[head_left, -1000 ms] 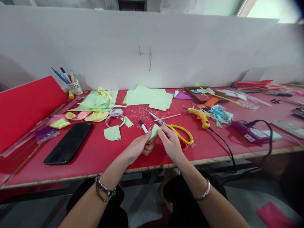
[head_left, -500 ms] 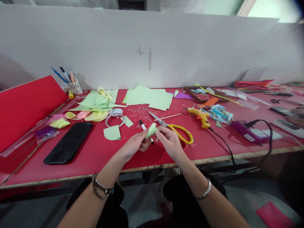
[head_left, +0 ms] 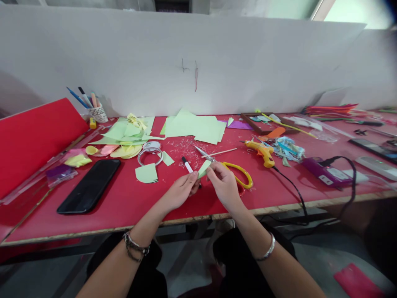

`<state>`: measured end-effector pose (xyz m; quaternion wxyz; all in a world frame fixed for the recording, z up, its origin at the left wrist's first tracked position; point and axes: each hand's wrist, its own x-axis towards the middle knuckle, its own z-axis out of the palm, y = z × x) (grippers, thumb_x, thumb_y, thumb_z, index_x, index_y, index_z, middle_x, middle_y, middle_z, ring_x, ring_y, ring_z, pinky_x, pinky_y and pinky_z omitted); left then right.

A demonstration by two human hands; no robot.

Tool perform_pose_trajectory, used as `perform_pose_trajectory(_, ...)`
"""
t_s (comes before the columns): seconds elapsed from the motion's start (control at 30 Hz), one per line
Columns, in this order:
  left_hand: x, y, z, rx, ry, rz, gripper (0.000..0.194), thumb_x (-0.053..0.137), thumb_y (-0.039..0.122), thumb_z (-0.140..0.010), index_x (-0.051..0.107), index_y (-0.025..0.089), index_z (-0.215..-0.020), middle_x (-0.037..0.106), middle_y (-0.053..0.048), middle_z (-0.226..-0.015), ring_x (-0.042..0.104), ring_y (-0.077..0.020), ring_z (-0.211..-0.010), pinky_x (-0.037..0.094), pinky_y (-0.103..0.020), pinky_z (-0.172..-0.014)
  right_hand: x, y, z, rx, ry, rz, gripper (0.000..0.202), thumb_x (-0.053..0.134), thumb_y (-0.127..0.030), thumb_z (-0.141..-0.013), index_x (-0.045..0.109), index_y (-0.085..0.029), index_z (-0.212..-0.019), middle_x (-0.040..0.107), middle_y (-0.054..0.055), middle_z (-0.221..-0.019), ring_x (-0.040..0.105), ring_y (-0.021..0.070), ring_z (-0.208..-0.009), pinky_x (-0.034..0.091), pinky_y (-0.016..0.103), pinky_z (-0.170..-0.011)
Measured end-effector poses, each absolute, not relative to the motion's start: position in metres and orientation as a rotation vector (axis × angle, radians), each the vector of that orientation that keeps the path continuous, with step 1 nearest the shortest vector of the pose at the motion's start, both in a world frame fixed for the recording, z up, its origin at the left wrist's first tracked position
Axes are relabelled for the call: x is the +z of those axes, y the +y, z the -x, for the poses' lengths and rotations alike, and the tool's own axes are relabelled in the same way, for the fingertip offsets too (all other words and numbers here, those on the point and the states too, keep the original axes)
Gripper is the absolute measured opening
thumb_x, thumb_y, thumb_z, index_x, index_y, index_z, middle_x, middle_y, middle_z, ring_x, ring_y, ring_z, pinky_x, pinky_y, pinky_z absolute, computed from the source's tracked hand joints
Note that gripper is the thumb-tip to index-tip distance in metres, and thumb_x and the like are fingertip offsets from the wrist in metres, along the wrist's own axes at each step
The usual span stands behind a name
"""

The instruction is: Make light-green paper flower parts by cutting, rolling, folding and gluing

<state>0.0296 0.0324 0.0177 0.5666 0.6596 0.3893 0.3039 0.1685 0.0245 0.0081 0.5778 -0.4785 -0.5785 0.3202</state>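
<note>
A small piece of light green paper [head_left: 204,169] is held between my two hands above the front of the red table. My left hand [head_left: 183,188] pinches its lower left end, fingers closed. At its right edge, my right hand [head_left: 222,180] grips it with thumb and fingertips. The paper looks folded or curled; its underside is hidden by my fingers. Just behind my hands lie a marker [head_left: 187,164] with a black cap and yellow-handled scissors [head_left: 238,174], partly covered by my right hand. A thin wooden stick [head_left: 221,152] rests across the blades.
Left are a black phone [head_left: 89,186], a tape roll [head_left: 150,156] and a cut green piece [head_left: 147,173]. Green sheets [head_left: 195,126] lie at the back. On the right are a yellow glue gun [head_left: 262,152], a purple power box [head_left: 327,171] and its black cable [head_left: 354,182].
The green paper has turned and sits slightly further right, with my right fingers shifted up along its edge. A person's hand at the far right has left the view, uncovering a phone.
</note>
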Motion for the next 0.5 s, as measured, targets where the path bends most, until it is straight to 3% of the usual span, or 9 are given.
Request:
perform_pose_trajectory(0.2,0.0181,0.0305,-0.0298,0.739,0.997,-1.825,0.036,0.025,0.043,-0.089,0.038,0.018,-0.066,0.040,0.003,-0.061,0.038,-0.0111,-0.057,0.030,-0.023,-0.057,0.0070,0.0235,-0.1668,0.799,-1.297,1.146,0.009,0.049,-0.024,-0.074,0.049,-0.018,-0.068,0.048,-0.002,-0.062,0.045,0.0106,-0.056,0.038,0.023,-0.054)
perform_pose_trajectory(0.4,0.0209,0.0299,-0.0285,0.695,1.099,-2.034,0.031,0.025,0.038,-0.090,0.040,0.019,-0.071,0.047,0.001,-0.064,0.045,-0.0140,-0.061,0.030,-0.024,-0.059,0.0080,0.0241,-0.1696,0.658,-1.366,1.144,0.006,0.051,-0.021,-0.073,0.053,-0.018,-0.068,0.052,0.002,-0.077,0.050,0.0148,-0.075,0.041,0.024,-0.064)
perform_pose_trajectory(0.5,0.0206,0.0305,-0.0282,0.695,1.109,-2.072,0.033,0.022,0.037,-0.091,0.042,0.019,-0.072,0.048,0.000,-0.066,0.046,-0.0145,-0.063,0.030,-0.024,-0.060,0.0042,0.0263,-0.1711,0.778,-1.298,1.127,0.012,0.053,-0.026,-0.074,0.054,-0.018,-0.065,0.052,0.000,-0.068,0.049,0.0131,-0.065,0.040,0.024,-0.061)
